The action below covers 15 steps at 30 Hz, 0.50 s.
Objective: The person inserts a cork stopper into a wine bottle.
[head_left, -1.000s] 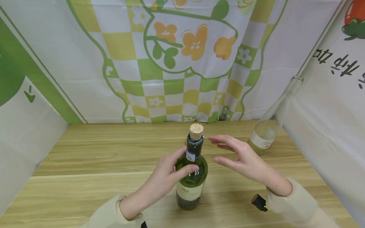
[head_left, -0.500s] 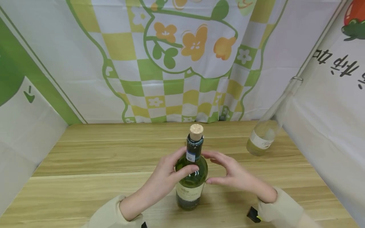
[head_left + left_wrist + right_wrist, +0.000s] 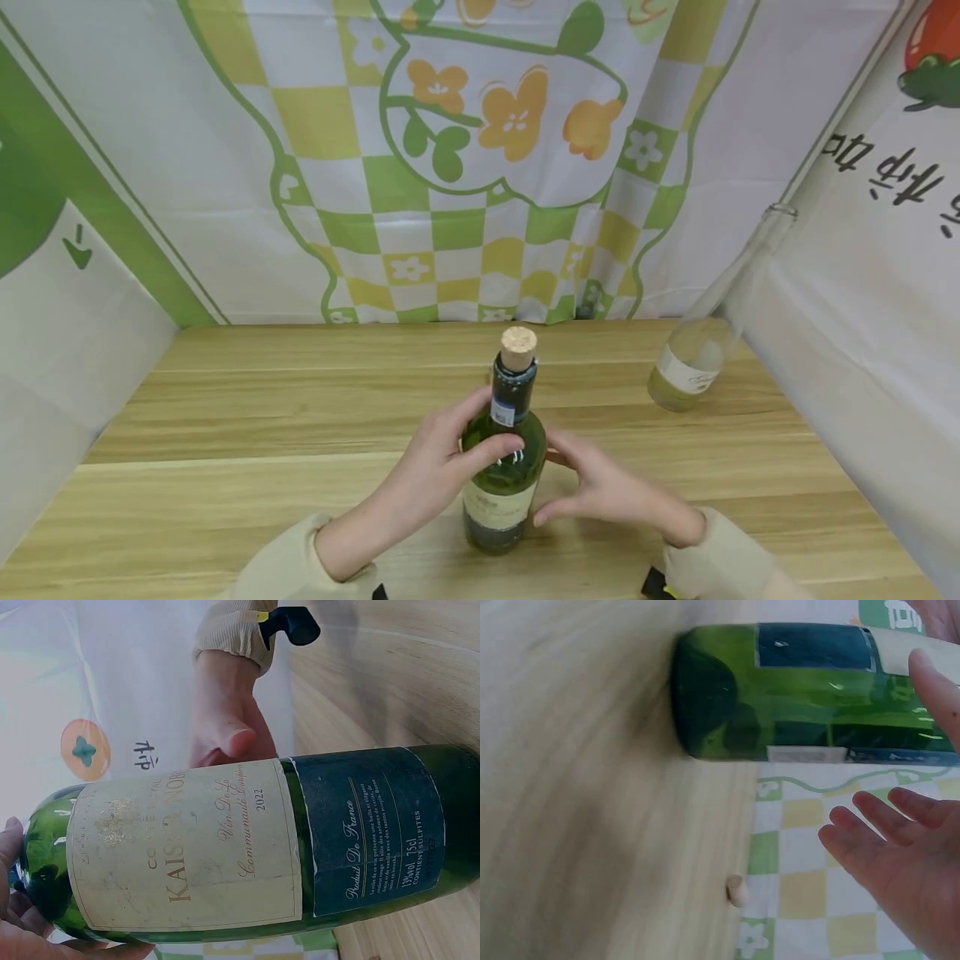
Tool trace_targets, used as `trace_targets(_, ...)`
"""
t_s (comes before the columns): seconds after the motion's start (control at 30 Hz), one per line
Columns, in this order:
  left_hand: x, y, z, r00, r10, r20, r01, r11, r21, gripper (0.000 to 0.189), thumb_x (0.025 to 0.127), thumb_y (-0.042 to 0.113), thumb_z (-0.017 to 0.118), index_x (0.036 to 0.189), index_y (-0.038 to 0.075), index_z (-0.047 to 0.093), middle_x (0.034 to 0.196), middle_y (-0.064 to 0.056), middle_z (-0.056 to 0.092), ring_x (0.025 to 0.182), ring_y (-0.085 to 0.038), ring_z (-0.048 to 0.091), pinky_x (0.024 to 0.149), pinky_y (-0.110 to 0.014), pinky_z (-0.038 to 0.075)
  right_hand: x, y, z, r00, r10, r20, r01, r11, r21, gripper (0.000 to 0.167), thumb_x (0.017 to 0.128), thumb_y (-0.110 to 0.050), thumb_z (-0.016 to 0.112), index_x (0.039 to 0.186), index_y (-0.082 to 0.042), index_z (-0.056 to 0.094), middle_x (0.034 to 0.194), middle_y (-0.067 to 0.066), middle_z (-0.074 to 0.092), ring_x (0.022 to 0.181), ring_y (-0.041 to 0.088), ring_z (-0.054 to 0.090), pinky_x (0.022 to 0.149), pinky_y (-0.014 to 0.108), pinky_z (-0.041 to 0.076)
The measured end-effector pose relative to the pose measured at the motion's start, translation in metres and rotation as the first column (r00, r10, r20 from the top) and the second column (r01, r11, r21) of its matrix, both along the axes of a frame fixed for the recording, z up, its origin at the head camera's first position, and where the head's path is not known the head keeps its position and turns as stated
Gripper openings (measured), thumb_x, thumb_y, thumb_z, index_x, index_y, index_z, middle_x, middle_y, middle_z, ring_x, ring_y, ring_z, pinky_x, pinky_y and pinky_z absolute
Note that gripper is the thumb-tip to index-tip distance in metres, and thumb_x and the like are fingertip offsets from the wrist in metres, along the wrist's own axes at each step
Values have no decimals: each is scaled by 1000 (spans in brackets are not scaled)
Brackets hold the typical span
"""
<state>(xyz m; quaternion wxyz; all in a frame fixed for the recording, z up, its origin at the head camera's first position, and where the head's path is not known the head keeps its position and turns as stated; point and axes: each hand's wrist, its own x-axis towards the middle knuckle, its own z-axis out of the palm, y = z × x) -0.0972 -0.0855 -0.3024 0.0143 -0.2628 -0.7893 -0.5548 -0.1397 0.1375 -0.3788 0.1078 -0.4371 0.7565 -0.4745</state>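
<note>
A green wine bottle (image 3: 504,475) stands upright on the wooden table, its cream label (image 3: 187,847) reading 2022. A cork (image 3: 518,348) protrudes from the top of its dark neck. My left hand (image 3: 431,467) holds the bottle at the shoulder, thumb across the front and fingers behind the glass. On the other side, my right hand (image 3: 600,492) is beside the bottle's lower body, thumb and fingers spread apart. In the right wrist view its thumb (image 3: 934,686) overlaps the label, and the other fingers (image 3: 855,836) extend loosely near the glass.
A clear bottle (image 3: 690,358) with a white label stands at the back right of the table (image 3: 262,400). A small light-brown piece (image 3: 737,891) lies on the table in the right wrist view. Patterned cloth (image 3: 465,233) hangs behind, with printed white sheets on both sides.
My right hand has moved left and down, from beside the bottle's neck to beside its lower body. My left hand keeps its hold on the shoulder, and the bottle stays in place.
</note>
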Motion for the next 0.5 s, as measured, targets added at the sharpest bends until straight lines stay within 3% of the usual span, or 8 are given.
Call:
trace_targets(0.27, 0, 0, 1, 1000, 14, -13, -14, 1000, -7, 35, 86, 29, 62, 118, 20, 54, 100, 8, 65, 94, -6, 59, 81, -31, 48, 3, -11, -16, 984, 49, 173, -47, 999, -16, 83, 70, -22, 78, 138, -13, 32, 139, 9, 37, 125, 21, 39, 97, 40, 39)
trace_targets(0.5, -1, 0, 0, 1000, 0, -17, 0, 1000, -8, 36, 86, 28, 61, 120, 18, 54, 100, 4, 65, 93, -8, 60, 81, -31, 48, 8, -19, -20, 984, 73, 164, -69, 997, -31, 76, 72, -16, 77, 133, -5, 34, 132, 15, 43, 119, 20, 46, 93, 34, 43)
